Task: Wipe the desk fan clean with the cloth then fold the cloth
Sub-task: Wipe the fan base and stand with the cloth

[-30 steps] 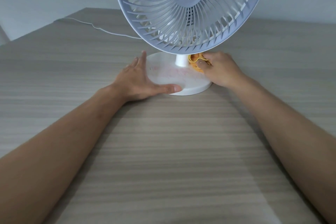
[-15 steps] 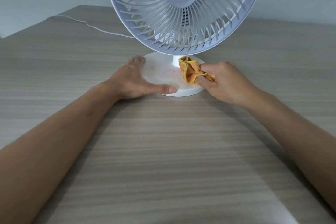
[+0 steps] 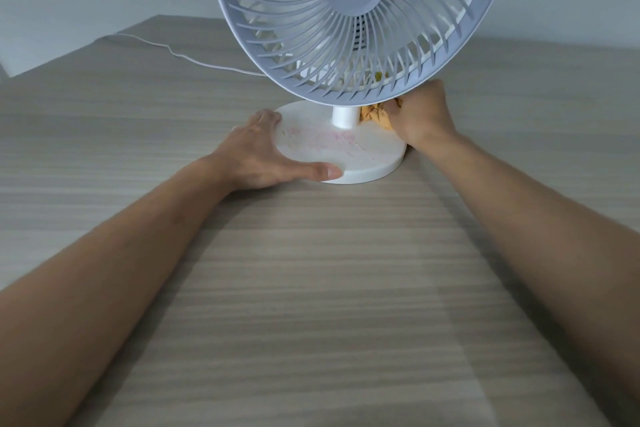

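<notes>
Right hand (image 3: 420, 118) gripping cloth (image 3: 375, 116); wooden table (image 3: 311, 288)

Two bare forearms enter from 7 and 4 o'clock, sleeveless; the left hand (image 3: 258, 152) and right hand (image 3: 420, 114) wear nothing.

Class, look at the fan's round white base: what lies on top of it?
On the base: the white stem, pink smears, the left hand resting at its left edge, and an orange cloth gripped by the right hand. That hand covers most of the cloth.
</notes>
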`<control>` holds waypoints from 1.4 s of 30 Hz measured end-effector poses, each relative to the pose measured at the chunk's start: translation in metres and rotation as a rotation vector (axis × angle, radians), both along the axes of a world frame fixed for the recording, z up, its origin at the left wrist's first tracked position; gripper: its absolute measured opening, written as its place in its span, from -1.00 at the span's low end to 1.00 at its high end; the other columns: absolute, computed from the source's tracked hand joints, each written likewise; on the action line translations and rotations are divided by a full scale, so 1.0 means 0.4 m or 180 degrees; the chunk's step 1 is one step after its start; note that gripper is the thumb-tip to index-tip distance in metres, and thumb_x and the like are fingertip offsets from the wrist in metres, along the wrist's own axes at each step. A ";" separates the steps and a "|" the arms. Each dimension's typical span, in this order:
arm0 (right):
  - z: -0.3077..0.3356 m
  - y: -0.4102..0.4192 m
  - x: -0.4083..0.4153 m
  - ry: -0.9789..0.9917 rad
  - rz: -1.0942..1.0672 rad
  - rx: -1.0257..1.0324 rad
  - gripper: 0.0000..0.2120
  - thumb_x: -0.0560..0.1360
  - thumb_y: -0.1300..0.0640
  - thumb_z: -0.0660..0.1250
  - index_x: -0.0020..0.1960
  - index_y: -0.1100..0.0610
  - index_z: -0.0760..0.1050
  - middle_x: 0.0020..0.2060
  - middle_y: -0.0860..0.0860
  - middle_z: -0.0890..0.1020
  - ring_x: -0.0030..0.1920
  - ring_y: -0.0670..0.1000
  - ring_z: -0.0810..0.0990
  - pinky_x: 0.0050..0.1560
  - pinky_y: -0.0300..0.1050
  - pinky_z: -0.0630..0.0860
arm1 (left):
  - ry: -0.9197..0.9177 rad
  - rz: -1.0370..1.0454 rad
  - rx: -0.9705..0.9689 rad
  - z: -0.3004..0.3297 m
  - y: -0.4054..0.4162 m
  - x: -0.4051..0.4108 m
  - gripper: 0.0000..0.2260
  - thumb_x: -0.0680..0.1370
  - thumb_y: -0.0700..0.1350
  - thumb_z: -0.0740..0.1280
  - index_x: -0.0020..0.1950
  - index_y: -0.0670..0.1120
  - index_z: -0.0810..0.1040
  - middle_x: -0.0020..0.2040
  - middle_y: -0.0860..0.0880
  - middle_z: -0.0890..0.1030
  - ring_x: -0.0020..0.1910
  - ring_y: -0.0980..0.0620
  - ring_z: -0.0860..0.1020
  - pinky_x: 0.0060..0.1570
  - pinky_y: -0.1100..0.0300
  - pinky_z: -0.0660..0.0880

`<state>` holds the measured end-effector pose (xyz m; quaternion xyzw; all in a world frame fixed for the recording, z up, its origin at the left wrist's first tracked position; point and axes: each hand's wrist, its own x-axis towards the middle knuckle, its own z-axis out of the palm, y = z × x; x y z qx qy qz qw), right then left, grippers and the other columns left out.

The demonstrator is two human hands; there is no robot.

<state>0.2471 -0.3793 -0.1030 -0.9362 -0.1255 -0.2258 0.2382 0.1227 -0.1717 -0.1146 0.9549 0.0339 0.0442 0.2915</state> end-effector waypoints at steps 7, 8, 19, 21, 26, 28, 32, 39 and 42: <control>-0.002 -0.040 -0.058 0.0447 0.0654 -0.0288 -0.81 0.60 0.08 0.24 0.02 0.16 0.57 -0.06 0.13 0.62 0.12 0.18 0.53 -0.04 -0.21 0.27 | -0.0054 0.0021 0.0100 -0.002 -0.005 -0.003 0.20 0.06 0.54 0.40 0.53 -0.05 0.15 0.49 0.06 0.26 0.46 -0.01 0.28 0.42 0.04 0.25; 0.000 -0.048 -0.067 0.0446 0.0700 -0.0333 -0.83 0.59 0.08 0.26 -0.04 0.15 0.56 -0.13 0.12 0.62 0.03 0.16 0.54 -0.09 -0.20 0.28 | -0.0057 0.0025 0.0116 -0.002 -0.006 -0.004 0.20 0.05 0.55 0.39 0.53 -0.06 0.15 0.50 0.06 0.27 0.46 -0.02 0.28 0.42 0.03 0.25; 0.010 -0.036 -0.180 0.0173 0.0859 -0.0791 -0.79 0.57 0.13 0.26 -0.01 0.25 0.59 -0.43 0.07 0.41 -0.27 0.19 0.40 -0.24 -0.16 0.12 | -0.0075 0.0060 0.0229 -0.009 -0.003 -0.002 0.27 0.00 0.60 0.32 0.53 -0.08 0.15 0.52 0.03 0.25 0.48 -0.03 0.26 0.44 0.03 0.23; 0.007 -0.027 -0.195 0.0171 0.0947 -0.0744 -0.81 0.57 0.15 0.25 -0.01 0.21 0.60 -0.45 0.02 0.40 -0.28 0.15 0.37 -0.25 -0.17 0.13 | -0.0101 0.0048 0.0245 -0.010 -0.002 -0.003 0.27 0.00 0.60 0.31 0.53 -0.09 0.16 0.52 0.01 0.26 0.48 -0.03 0.26 0.44 0.04 0.23; -0.008 0.001 -0.214 0.0153 0.1082 -0.0641 -0.82 0.57 0.15 0.23 0.02 0.18 0.59 -0.41 -0.01 0.37 -0.21 0.16 0.33 -0.16 -0.16 0.22 | -0.0130 0.0044 0.0225 -0.009 0.000 0.001 0.29 -0.03 0.61 0.31 0.53 -0.09 0.17 0.53 0.01 0.25 0.49 0.00 0.25 0.45 0.05 0.21; -0.013 0.012 -0.222 0.0157 0.1135 -0.0603 -0.82 0.58 0.15 0.22 0.02 0.18 0.58 -0.38 0.01 0.38 -0.20 0.15 0.32 -0.17 -0.16 0.22 | -0.0140 0.0037 0.0214 -0.010 -0.001 0.000 0.30 -0.04 0.61 0.31 0.53 -0.09 0.16 0.53 0.01 0.24 0.49 0.00 0.25 0.45 0.04 0.21; -0.009 0.023 -0.235 0.0324 0.1154 -0.0515 -0.82 0.59 0.13 0.23 0.01 0.18 0.57 -0.36 0.00 0.41 -0.17 0.13 0.34 -0.18 -0.15 0.20 | -0.0122 0.0060 0.0193 -0.010 -0.004 -0.002 0.30 -0.04 0.61 0.31 0.53 -0.10 0.17 0.53 -0.02 0.25 0.51 -0.02 0.23 0.47 0.02 0.20; 0.007 -0.035 -0.251 0.0454 0.1151 0.0468 -0.68 0.54 -0.12 0.29 0.20 -0.02 0.62 -0.26 -0.09 0.67 -0.29 -0.25 0.53 -0.19 -0.38 0.40 | -0.0760 -0.0060 0.0062 -0.017 -0.008 -0.022 0.16 0.03 0.58 0.31 0.52 0.02 0.25 0.53 0.02 0.30 0.55 0.05 0.15 0.49 0.00 0.18; 0.006 -0.075 -0.226 0.0461 0.0784 0.0746 -0.48 0.51 -0.22 0.19 0.08 0.22 0.61 -0.11 0.10 0.73 -0.07 0.02 0.65 0.00 -0.12 0.50 | -0.1179 -0.0296 -0.0094 -0.018 -0.028 -0.027 -0.14 0.24 0.49 0.31 0.43 0.06 0.41 0.43 0.13 0.44 0.45 0.09 0.35 0.43 0.03 0.30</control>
